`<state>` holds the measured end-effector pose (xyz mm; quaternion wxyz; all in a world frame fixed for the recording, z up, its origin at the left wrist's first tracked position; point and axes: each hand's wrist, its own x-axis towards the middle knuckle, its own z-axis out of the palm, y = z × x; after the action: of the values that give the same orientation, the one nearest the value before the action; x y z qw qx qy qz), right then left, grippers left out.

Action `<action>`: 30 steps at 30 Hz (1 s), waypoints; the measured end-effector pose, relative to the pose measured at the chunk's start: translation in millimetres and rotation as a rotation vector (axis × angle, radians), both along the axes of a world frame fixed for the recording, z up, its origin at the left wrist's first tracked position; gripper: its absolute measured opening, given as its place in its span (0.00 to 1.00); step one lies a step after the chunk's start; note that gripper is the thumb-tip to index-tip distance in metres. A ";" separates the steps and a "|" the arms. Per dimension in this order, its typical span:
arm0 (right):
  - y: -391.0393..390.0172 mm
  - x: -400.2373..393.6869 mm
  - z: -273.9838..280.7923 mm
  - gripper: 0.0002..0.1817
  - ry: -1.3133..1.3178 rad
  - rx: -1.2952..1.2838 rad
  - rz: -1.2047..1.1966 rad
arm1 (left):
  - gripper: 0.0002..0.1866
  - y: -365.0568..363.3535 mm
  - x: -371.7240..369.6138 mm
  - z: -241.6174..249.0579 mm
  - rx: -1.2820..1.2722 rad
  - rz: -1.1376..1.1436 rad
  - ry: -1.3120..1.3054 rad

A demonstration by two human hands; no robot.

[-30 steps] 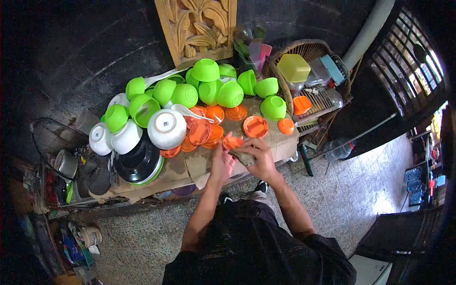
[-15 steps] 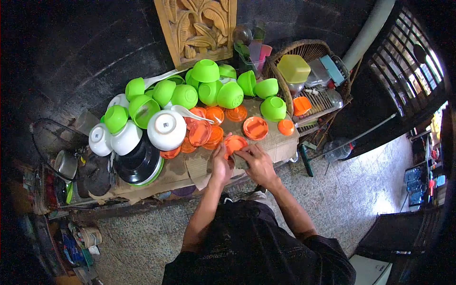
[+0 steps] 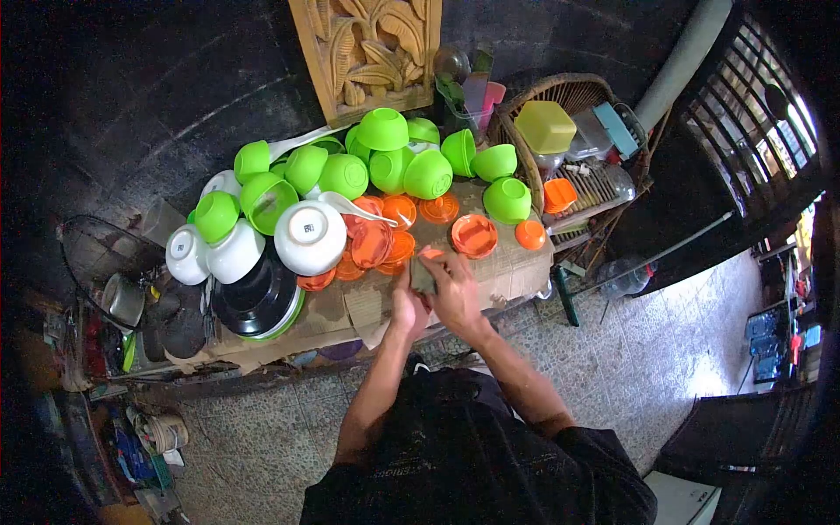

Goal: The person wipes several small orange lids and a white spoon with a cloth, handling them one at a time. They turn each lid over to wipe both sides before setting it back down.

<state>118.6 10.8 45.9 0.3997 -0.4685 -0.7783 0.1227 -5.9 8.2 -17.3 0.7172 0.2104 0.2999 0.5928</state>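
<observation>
Just off the front edge of the table, my left hand [image 3: 407, 304] is closed around an orange lid [image 3: 431, 253], of which only the top edge shows. My right hand [image 3: 458, 296] is bent over the lid, its fingers closed on a greyish cloth [image 3: 422, 276] pressed against it. The hands cover most of the lid. Beyond them lie several loose orange lids [image 3: 373, 245], some overlapping. Another orange lid [image 3: 474, 236] rests apart at the right, with a smaller orange piece [image 3: 529, 234] beside it.
Green bowls [image 3: 429, 174] are piled along the back of the table. White bowls [image 3: 311, 238], one with a white spoon [image 3: 357, 208] on it, and black plates [image 3: 254, 302] stand left. A wicker rack [image 3: 560, 87] holds containers at right; cardboard [image 3: 516, 273] covers the table.
My right hand has moved left over the orange lid, bringing the cloth across and hiding most of it. My left hand stays in nearly the same place.
</observation>
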 end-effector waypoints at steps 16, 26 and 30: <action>-8.1 39.4 7.3 0.26 -0.163 0.003 -0.046 | 0.32 -2.4 7.4 14.1 0.028 0.018 -0.144; -3.1 3.5 13.5 0.29 -0.066 -0.021 -0.147 | 0.27 -3.0 5.9 -0.5 -0.001 0.067 -0.085; -13.7 -1.2 5.4 0.36 -0.098 -0.032 -0.015 | 0.31 -0.7 5.8 -9.1 -0.088 0.103 -0.155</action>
<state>117.4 -2.9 51.3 0.3543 -0.4859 -0.7915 0.1090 -0.1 7.5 -26.4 0.7155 0.1166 0.2796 0.6295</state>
